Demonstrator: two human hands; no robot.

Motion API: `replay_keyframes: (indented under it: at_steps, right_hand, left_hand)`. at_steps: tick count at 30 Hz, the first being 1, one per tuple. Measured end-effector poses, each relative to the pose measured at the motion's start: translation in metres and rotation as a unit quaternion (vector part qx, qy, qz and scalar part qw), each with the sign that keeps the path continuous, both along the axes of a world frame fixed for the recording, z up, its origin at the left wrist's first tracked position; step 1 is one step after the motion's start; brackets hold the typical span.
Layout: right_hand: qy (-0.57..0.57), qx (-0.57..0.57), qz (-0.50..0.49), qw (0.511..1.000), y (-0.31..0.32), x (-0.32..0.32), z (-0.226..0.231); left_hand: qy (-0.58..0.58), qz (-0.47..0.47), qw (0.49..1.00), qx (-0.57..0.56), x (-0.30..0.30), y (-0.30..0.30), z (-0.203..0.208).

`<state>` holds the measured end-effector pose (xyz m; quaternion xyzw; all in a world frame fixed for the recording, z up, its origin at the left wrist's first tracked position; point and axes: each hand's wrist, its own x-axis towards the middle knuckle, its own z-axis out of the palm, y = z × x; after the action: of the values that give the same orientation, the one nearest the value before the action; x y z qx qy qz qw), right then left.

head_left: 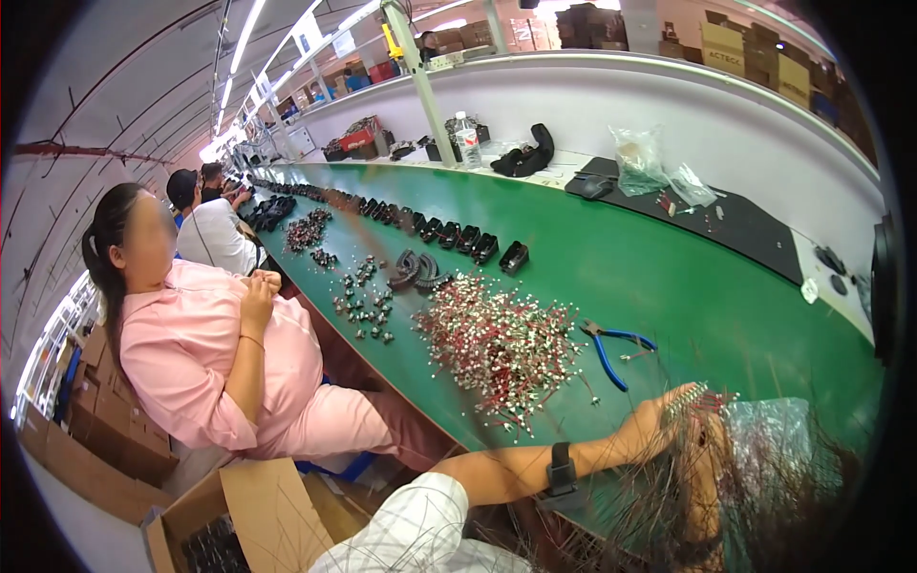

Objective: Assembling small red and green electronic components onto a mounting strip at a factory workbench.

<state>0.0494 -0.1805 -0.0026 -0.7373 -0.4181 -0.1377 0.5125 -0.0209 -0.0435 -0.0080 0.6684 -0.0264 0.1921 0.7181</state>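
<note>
Bunching looks to be the step in hand, calling next for a light, even hold: the left hand (657,421) pinches a bristly bunch of wired connectors (702,399) near a crinkled clear bag (772,428); the right hand (703,447), behind hair strands (795,520), has a grip I cannot tell

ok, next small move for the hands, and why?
Probably tease one piece free from the bunch of small wired parts: the left hand and right hand meet there, and the pieces look crowded together. Exact contact is partly obscured.
</note>
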Motion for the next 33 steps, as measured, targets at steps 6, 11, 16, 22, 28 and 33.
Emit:
replay_keyframes:
  at_steps: [6,11,16,22,28,33]
  right_hand:
    - [-0.029,-0.011,-0.006,0.999,-0.003,-0.004,0.005]
    - [-0.048,-0.029,-0.053,0.997,-0.026,0.005,-0.013]
    - [-0.049,-0.022,-0.021,0.998,0.009,-0.007,0.008]
    - [-0.039,-0.023,-0.025,0.999,-0.004,-0.001,0.004]
    - [-0.038,-0.001,-0.013,0.999,-0.004,-0.002,0.008]
    - [-0.051,0.007,-0.01,0.999,-0.003,-0.002,0.005]
  left_hand:
    - [0.034,-0.014,0.999,-0.019,-0.004,0.0,0.009]
    - [-0.016,0.01,0.997,0.079,0.011,-0.015,-0.003]
    - [-0.018,0.034,0.997,0.069,-0.008,0.011,-0.001]
    - [-0.014,0.024,0.997,0.065,0.003,-0.001,0.002]
    - [-0.012,0.025,0.992,0.122,-0.001,0.0,0.01]
    - [-0.033,0.045,0.984,0.168,-0.002,0.001,0.01]
